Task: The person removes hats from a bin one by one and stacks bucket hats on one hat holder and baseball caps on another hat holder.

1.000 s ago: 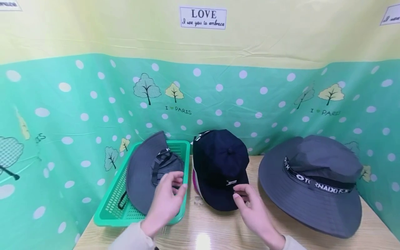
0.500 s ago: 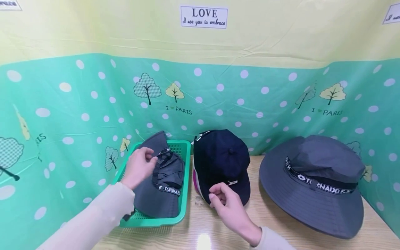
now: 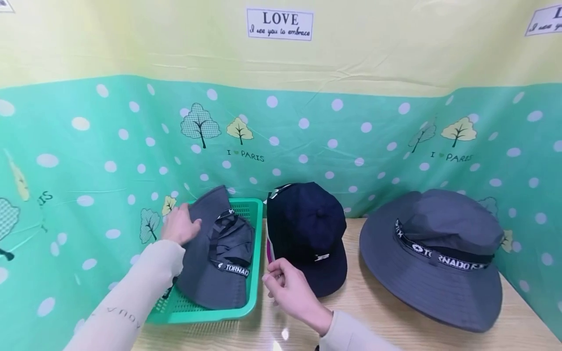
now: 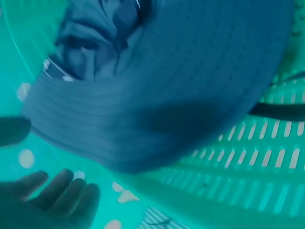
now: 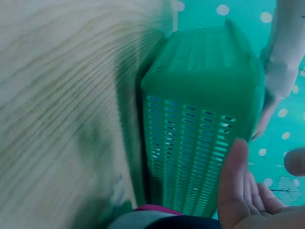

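Note:
A dark grey bucket hat with a TORNADO band lies folded in a green plastic basket. My left hand is at the upper left edge of its brim. In the left wrist view, thumb and fingers are spread apart beside the brim, with nothing gripped. Over the table, my right hand hovers with loosely bent fingers, holding nothing. It is between the basket and a black baseball cap, overlapping the cap's lower left side in the head view.
A second grey wide-brimmed hat sits on the wooden table at the right. White and magenta edges of something show under the black cap. A polka-dot curtain rises behind everything and along both sides.
My left hand has moved from over the hat's crown up and left to its brim edge. My right hand has shifted left from the black cap's visor toward the basket.

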Motion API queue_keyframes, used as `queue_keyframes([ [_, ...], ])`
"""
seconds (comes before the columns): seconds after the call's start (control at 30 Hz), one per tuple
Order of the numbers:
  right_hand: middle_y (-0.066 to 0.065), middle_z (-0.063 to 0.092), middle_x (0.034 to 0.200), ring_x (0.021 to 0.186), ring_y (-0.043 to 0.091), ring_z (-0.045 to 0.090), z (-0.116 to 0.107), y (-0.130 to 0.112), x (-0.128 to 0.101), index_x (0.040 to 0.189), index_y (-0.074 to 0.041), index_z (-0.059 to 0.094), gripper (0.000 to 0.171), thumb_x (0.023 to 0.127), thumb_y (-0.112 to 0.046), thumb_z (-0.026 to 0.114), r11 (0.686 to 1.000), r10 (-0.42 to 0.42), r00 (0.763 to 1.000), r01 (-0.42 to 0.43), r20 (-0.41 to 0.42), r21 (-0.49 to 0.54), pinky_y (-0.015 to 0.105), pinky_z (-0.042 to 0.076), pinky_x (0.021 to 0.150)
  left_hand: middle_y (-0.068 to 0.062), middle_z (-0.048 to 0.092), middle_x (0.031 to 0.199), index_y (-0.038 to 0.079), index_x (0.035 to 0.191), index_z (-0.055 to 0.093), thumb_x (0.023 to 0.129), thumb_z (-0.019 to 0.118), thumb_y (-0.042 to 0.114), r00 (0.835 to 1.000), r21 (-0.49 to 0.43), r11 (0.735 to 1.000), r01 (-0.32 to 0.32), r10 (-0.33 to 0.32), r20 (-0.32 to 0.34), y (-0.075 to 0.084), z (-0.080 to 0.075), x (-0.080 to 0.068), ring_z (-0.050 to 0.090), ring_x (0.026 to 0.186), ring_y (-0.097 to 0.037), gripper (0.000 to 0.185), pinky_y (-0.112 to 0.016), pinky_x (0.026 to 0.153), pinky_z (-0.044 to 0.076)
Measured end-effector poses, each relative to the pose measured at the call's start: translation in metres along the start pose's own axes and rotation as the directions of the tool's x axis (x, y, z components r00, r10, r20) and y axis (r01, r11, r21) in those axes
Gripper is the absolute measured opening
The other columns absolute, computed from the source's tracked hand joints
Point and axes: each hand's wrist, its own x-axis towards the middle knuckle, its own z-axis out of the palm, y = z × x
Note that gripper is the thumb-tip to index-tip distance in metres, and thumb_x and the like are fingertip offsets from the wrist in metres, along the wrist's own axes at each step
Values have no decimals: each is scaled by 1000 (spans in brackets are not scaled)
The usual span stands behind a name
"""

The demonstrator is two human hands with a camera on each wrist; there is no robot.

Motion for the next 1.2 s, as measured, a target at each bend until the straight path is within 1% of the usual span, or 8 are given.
queue_keyframes([
  [0.07, 6, 60, 91, 63, 25, 64, 5, 11, 4, 111, -1, 54, 24, 94, -17, 59, 998, 47, 999, -47, 17, 34, 38, 55, 50, -41, 34, 133, -15, 141, 24, 91, 55, 25, 999, 13, 1000, 4, -5, 36, -7, 3, 5, 34, 120, -57, 71, -64, 98, 32],
  [0.17, 8, 61, 86, 59, 32, 64, 10, 8, 4, 111, 2, 53, 26, 95, -18, 59, 991, 100, 995, -102, 32, 83, 49, 54, 51, -42, 30, 136, -16, 142, 19, 91, 54, 26, 997, 23, 1000, 11, -12, 74, -17, 7, 11, 31, 122, -57, 74, -64, 99, 30],
  [0.33, 8, 60, 73, 54, 39, 63, 16, 1, 4, 105, 3, 55, 21, 96, -16, 56, 985, 132, 991, -134, 32, 111, 51, 53, 49, -41, 34, 134, -14, 143, 21, 92, 52, 27, 995, 36, 999, 34, -38, 90, -28, 11, 16, 34, 119, -58, 72, -66, 96, 31],
  [0.5, 11, 63, 76, 49, 29, 63, 24, 23, 10, 103, 0, 57, 20, 96, -19, 57, 979, 155, 987, -160, 49, 127, 46, 53, 45, -39, 37, 134, -11, 143, 25, 92, 51, 28, 995, 38, 998, 51, -54, 80, -32, 16, 21, 33, 119, -59, 69, -69, 94, 29],
  [0.73, 6, 60, 72, 44, 21, 59, 33, 32, 10, 105, 0, 54, 20, 96, -18, 58, 975, 157, 983, -169, 92, 142, 49, 52, 45, -37, 28, 141, -10, 145, 21, 91, 50, 27, 993, 3, 999, 50, -50, 107, -32, 22, 29, 18, 129, -57, 72, -68, 103, 14],
  [0.87, 5, 61, 66, 40, 20, 58, 39, 31, 6, 99, 0, 53, 16, 98, -15, 53, 976, 140, 986, -153, 92, 153, 50, 51, 43, -37, 28, 142, -9, 145, 21, 90, 51, 28, 993, -16, 998, 62, -60, 102, -30, 25, 34, 18, 127, -58, 73, -67, 103, 12],
  [1.03, 8, 60, 68, 40, 22, 58, 43, 32, 3, 98, 2, 49, 18, 100, -16, 49, 955, 142, 985, -161, 94, 249, 49, 50, 41, -40, 29, 137, -11, 143, 22, 90, 53, 31, 991, -13, 995, 103, -102, 89, -31, 29, 39, 21, 122, -60, 75, -67, 99, 15],
  [1.2, 8, 59, 69, 40, 20, 58, 47, 31, 0, 99, 2, 48, 21, 101, -19, 48, 933, 148, 984, -170, 95, 318, 46, 51, 40, -39, 37, 131, -10, 139, 33, 89, 55, 33, 995, -37, 994, 98, -98, 6, -39, 31, 45, 28, 116, -57, 69, -66, 94, 22],
])
